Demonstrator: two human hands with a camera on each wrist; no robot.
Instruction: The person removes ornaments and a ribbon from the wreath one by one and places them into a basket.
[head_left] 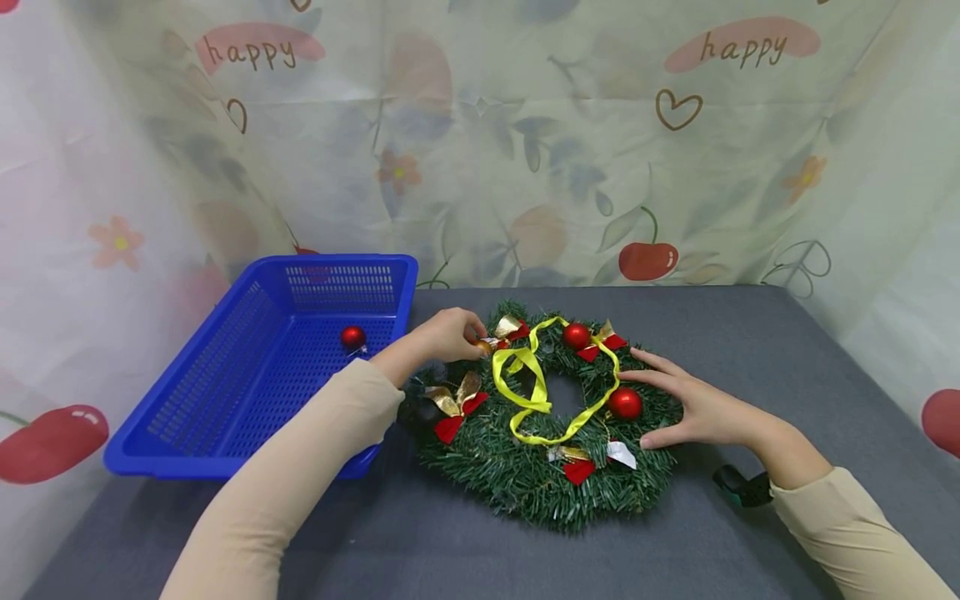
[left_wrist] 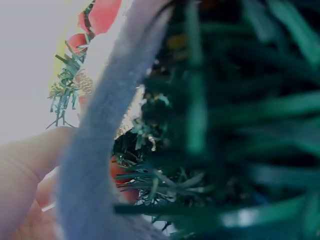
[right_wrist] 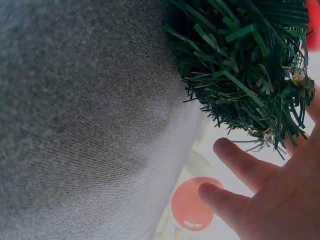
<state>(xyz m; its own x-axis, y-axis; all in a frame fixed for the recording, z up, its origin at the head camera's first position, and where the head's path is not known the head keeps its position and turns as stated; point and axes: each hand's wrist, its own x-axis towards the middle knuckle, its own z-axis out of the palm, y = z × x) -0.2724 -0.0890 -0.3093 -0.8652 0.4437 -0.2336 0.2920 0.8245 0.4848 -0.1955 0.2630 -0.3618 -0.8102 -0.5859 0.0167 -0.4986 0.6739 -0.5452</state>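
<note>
A green tinsel wreath (head_left: 480, 467) lies on the grey table, with yellow ribbon (head_left: 525, 360) looped over it, red baubles (head_left: 625, 403) and red-and-gold bows (head_left: 459, 404) on it. At its upper left, my left hand (head_left: 448, 335) pinches a small orange-gold bauble (head_left: 482, 346), partly covered by the fingertips. The left wrist view is crowded with blurred green needles (left_wrist: 240, 115). My right hand (head_left: 697, 408) rests at the wreath's right edge with fingers spread; its extended fingers (right_wrist: 245, 165) also show beside the needles in the right wrist view.
A blue plastic basket (head_left: 255, 468) stands to the left of the wreath, holding a red bauble (head_left: 352, 337). A white tag (head_left: 621, 454) sticks up from the wreath's lower right. Patterned curtain (head_left: 480, 167) hangs behind and at both sides.
</note>
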